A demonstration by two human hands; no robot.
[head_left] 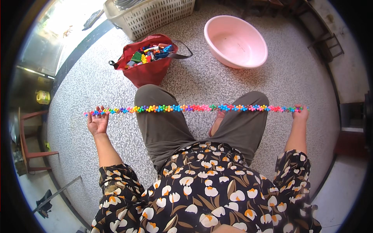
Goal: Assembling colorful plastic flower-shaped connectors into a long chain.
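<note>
Left hand (98, 123) is turned palm up and half curled, thumb and fingers holding one end of a long string of beads (198, 108); the right hand (300, 113) is closed around the string near its other end, a few beads poking out past the fingers. Between them the many-coloured string runs nearly straight across the trousers (163, 126) (whether it touches the knees (151, 91), I cannot tell). Pulling the hands farther apart could snap it, since it looks stretched, and a break would likely scatter beads over the speckled floor (97, 83). Slack left fingers might let their end slip, because that grip seems the looser one. Loose beads could roll around the red bag (145, 73) of toy blocks (136, 57) or the pink basin (237, 43), both standing beyond the knees.
</note>
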